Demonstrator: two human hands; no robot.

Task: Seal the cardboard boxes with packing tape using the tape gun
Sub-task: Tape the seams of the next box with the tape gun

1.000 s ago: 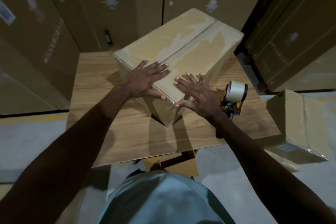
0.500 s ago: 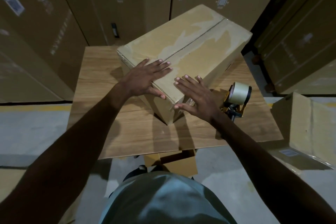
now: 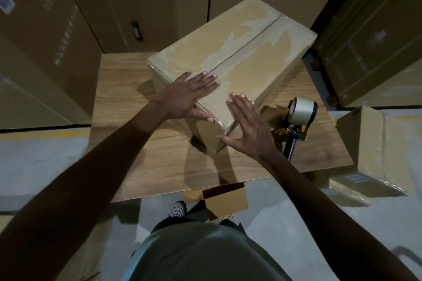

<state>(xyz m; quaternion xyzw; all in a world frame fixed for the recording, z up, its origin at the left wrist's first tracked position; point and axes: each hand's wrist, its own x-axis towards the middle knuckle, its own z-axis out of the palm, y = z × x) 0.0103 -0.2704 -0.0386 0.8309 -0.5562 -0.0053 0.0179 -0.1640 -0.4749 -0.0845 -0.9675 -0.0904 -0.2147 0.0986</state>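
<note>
Around you stand tall stacked cartons (image 3: 57, 29), walling in the far side and the right. In front of you the worktop (image 3: 137, 143) carries the cardboard box (image 3: 239, 52), which sits turned at an angle, one corner pointing toward the near edge and its long body running toward the far right corner. Its top flaps are closed, with glossy tape showing along the middle seam. A smaller box (image 3: 376, 143) rests on the floor off the worktop's right edge, and a small open carton (image 3: 226, 201) pokes out from under the near edge.

Both your arms reach forward over the near edge. Your left hand (image 3: 187, 96) lies flat on the box top near its closest corner, fingers straight and together, thumb down the side; it grips nothing. Your right hand (image 3: 246, 130) is spread wide, fingertips resting on the box's near top edge, palm over the corner, holding nothing.

The tape gun (image 3: 296, 121) stands on the worktop near the right edge, just beside your right hand, untouched.
</note>
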